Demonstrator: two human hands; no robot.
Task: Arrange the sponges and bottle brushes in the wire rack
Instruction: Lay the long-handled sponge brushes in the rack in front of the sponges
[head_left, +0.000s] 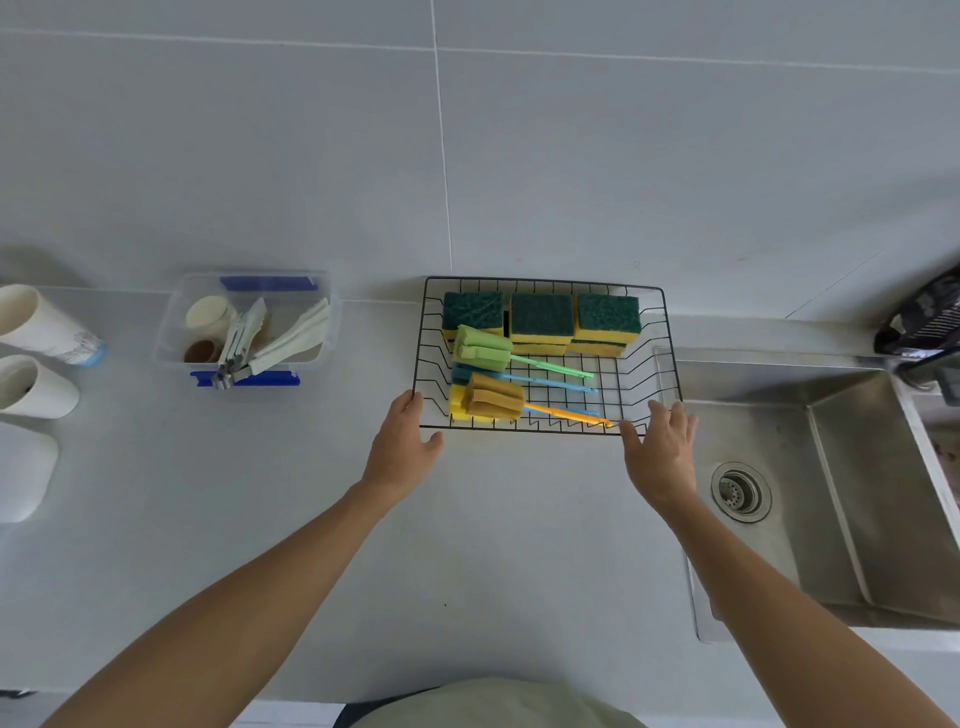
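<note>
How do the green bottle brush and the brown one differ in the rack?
The green bottle brush lies toward the middle of the wire rack, just in front of the sponges; the brown bottle brush lies nearest the front rim. The green one has a green handle, the brown one an orange handle. The green lies beside other brushes; the brown rests on a yellow brush head. Both point heads left, handles right.

One rack (670, 332) holds six sponges (542, 314) in three stacks of two, and four brushes (480, 349). At the left are one tub (171, 332) and three cups (41, 325). Right: one sink (841, 519).
</note>
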